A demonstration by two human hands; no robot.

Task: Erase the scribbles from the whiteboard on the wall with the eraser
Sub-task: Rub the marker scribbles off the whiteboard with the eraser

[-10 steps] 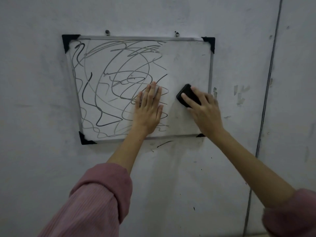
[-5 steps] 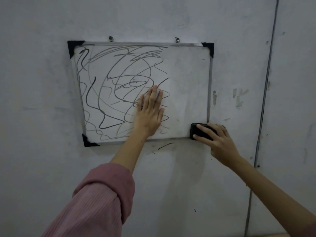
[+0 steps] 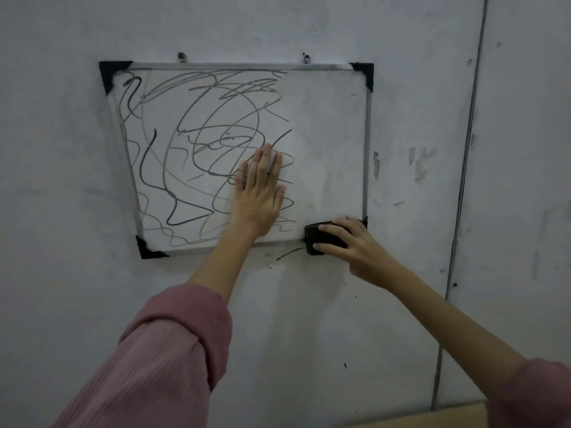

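A whiteboard (image 3: pixel 327 118) with a metal frame and black corners hangs on the wall. Dark scribbles (image 3: pixel 191 168) fill its left and middle parts; the right strip is wiped pale. My left hand (image 3: pixel 259 196) lies flat on the board's lower middle, fingers together, pressing it against the wall. My right hand (image 3: pixel 355 245) grips a black eraser (image 3: pixel 318 236) at the board's bottom edge, near the lower right corner. The eraser overlaps the frame and the wall below it.
The grey wall (image 3: pixel 309 319) carries a short dark mark (image 3: pixel 289 253) just under the board. A vertical seam (image 3: pixel 463 168) runs down the wall right of the board. Two hooks (image 3: pixel 306 58) hold the board's top edge. A tan surface edge (image 3: pixel 432 415) shows bottom right.
My right hand swept the eraser down the board's right side from mid-height to the bottom edge, then shifted it slightly left. My left hand stayed flat on the board.
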